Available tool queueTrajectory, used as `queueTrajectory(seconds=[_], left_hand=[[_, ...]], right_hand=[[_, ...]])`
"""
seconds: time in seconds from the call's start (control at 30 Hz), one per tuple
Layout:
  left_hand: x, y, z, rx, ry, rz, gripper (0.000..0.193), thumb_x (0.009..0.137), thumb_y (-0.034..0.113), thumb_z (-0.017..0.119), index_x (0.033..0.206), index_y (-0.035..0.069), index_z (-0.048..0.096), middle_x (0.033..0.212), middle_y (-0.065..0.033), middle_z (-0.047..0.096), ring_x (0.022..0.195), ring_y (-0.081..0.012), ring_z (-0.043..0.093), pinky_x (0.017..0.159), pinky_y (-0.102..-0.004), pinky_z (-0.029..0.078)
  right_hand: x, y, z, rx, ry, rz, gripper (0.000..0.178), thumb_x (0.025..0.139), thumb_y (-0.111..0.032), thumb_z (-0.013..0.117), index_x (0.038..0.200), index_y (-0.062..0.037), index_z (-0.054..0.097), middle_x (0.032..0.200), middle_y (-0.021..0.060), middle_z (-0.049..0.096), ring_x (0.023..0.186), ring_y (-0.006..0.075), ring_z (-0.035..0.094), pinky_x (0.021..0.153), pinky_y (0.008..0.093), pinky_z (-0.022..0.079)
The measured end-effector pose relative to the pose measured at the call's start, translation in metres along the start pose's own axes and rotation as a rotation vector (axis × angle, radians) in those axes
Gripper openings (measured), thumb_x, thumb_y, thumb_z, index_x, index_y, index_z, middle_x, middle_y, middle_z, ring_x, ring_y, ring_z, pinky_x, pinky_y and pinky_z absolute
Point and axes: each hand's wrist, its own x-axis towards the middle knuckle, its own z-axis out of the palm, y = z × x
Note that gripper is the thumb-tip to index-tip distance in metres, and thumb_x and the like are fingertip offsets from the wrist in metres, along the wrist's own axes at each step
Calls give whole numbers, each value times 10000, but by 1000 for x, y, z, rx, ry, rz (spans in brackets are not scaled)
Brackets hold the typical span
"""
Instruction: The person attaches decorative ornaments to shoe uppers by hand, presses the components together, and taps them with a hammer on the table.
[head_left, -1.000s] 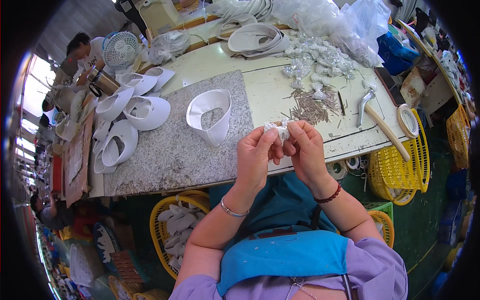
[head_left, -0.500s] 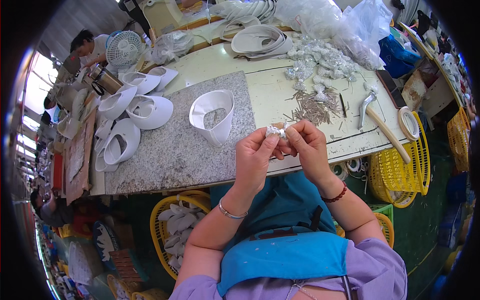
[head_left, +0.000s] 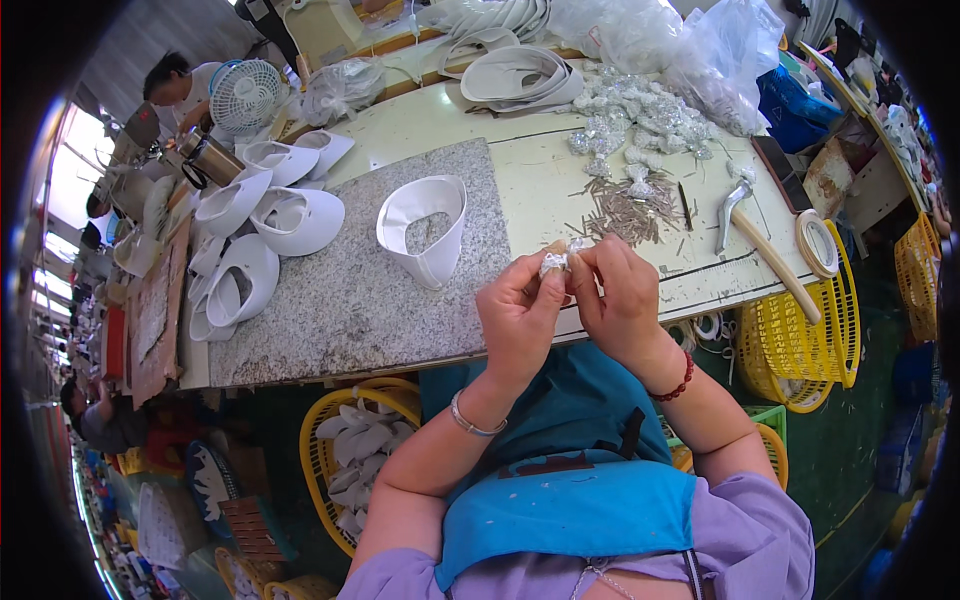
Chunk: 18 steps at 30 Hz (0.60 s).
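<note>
At the table's near edge: a small white piece is up in the air between both hands, just in front of the seated person; from here its exact shape is half hidden by fingers.
Left hand: pinching the piece between thumb and curled fingers.
Right hand: gripping the piece's other side with its fingertips, right up against the left one.
Grey slab: speckled, to the left of the hands, with one white visor sitting on it.
Visor cluster: several white ones overlapping at the slab's left side.
Beyond the hands: thin brown strips lie scattered on the pale table, and behind them is a heap of silvery-white bows.
Hammer: over to the right, wooden handle slanting past the table edge above a yellow basket.
</note>
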Motion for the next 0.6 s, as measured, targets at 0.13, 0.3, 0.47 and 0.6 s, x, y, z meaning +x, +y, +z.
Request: queueTrajectory(seconds=[0.13, 0.3, 0.47, 0.6], left_hand=[[1, 1, -6, -60, -46, -51, 275, 930, 74, 551, 1168, -62, 570, 938, -67, 647, 797, -100, 627, 711, -231, 547], [3, 3, -11, -46, -66, -76, 291, 936, 95, 554, 1187, -52, 566, 919, -56, 651, 770, -71, 610, 668, -206, 518], [3, 7, -7, 57, -91, -97, 294, 933, 85, 554, 1201, -35, 567, 895, -44, 643, 745, -65, 597, 660, -203, 512], [4, 6, -9, 95, -94, -112, 284, 934, 65, 540, 1202, -22, 576, 904, -36, 629, 746, -63, 592, 665, -205, 515]], right_hand=[[-4, 8, -2, 227, -52, 149, 102, 830, -48, 623, 793, -12, 535, 649, 89, 512, 513, 207, 512, 466, 317, 396], [7, -1, -14, 338, -192, 246, 197, 834, -149, 688, 845, -1, 558, 640, 24, 537, 540, 73, 473, 483, 232, 386], [6, 9, -14, 462, -218, 382, 231, 811, -163, 717, 851, 13, 573, 619, 25, 545, 519, 78, 476, 471, 223, 387], [9, 5, -17, 256, -222, 218, 213, 788, -137, 725, 849, 14, 588, 615, 56, 552, 502, 119, 522, 459, 257, 413]])
